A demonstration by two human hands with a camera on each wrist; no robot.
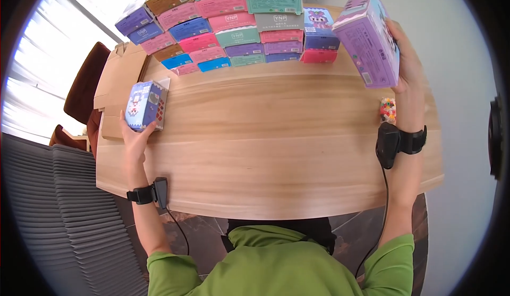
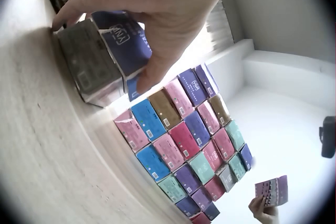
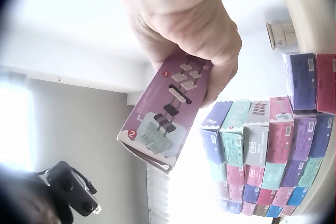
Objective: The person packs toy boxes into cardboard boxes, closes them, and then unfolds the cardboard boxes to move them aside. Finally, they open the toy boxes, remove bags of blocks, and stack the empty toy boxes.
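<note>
At the left of the table my left hand [image 1: 135, 141] grips a small blue box [image 1: 139, 104], fingers and thumb spread to either side of it. In the left wrist view that box [image 2: 123, 50] sits at the table surface under the hand [image 2: 157, 8], with a grey side facing the camera. My right hand [image 1: 408, 62] holds a purple box [image 1: 369, 51] up over the table's right side, tilted. Its assembly-diagram side [image 3: 168, 103] faces the right wrist camera, the fingers wrapped round one end.
A wall of stacked coloured boxes [image 1: 234, 35] stands at the table's back. A blue box with a cartoon figure [image 1: 320, 22] tops a pink one at its right end. A packet of multicoloured pieces [image 1: 388, 110] lies by the right forearm. Flattened cardboard [image 1: 118, 89] lies left.
</note>
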